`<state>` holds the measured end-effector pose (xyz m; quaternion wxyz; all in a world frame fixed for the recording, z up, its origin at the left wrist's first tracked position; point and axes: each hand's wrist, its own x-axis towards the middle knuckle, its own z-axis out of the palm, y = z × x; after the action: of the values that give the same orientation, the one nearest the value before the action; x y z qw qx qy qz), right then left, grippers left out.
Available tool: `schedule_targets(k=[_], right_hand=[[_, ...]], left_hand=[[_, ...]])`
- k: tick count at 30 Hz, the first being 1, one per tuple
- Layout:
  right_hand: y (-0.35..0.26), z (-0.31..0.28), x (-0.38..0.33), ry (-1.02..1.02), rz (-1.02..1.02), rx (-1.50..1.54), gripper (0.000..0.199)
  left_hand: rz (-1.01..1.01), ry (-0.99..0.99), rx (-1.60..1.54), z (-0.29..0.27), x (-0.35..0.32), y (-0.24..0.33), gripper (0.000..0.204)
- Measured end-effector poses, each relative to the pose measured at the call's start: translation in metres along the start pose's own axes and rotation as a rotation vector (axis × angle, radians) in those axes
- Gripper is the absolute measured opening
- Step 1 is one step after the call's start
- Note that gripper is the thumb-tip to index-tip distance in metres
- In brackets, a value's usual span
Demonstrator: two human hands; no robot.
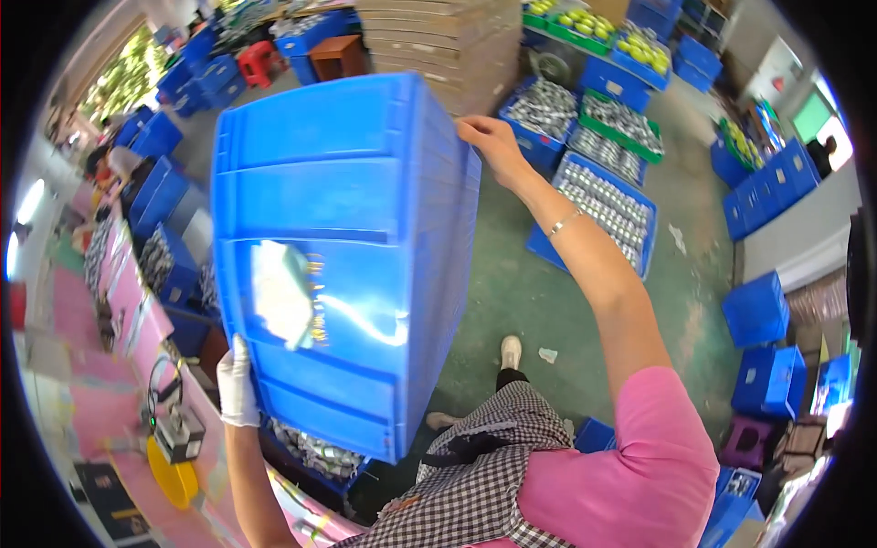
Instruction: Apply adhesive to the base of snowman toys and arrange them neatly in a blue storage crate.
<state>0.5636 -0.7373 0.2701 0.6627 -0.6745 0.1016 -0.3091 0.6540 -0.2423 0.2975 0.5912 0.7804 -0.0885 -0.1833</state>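
Note:
A large blue plastic crate [315,201] is held up in front of me, tipped so that one outer side faces me. On that side a white paper label [280,294] is stuck. My left hand [237,384], in a white glove, grips the crate's lower left edge. My bare right hand [493,144] has its fingers closed on the far right rim. Below the crate, another blue crate full of small metal parts [315,452] shows beside the workbench. The inside of the raised crate is hidden from me.
A pink-covered workbench [78,402] runs along the left, with a small boxy device [180,431] and a yellow round dish [171,475]. Trays of metal parts [603,205] lie on the green floor ahead. Stacked cardboard [438,41] stands behind the crate. Blue crates [772,379] line the right.

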Motion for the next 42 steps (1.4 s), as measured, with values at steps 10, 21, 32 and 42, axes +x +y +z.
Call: schedule_targets(k=[10, 21, 32, 42], right_hand=[[0.124, -0.314, -0.155, 0.695, 0.419, -0.412, 0.045], [0.022, -0.234, -0.194, 0.144, 0.045, -1.036, 0.072], [0.062, -0.154, -0.242, 0.133, 0.468, -0.928, 0.056], [-0.131, -0.23, -0.3, 0.631, 0.404, -1.445, 0.049]], left_hand=[[0.287, -0.382, 0.789, 0.318, 0.094, 0.011, 0.044], [0.625, -0.883, 1.299, 0.43, 0.122, 0.058, 0.046], [0.972, -1.237, 1.198, 0.455, 0.089, 0.054, 0.033], [1.478, -1.405, 0.798, 0.579, -0.009, 0.2, 0.024]])
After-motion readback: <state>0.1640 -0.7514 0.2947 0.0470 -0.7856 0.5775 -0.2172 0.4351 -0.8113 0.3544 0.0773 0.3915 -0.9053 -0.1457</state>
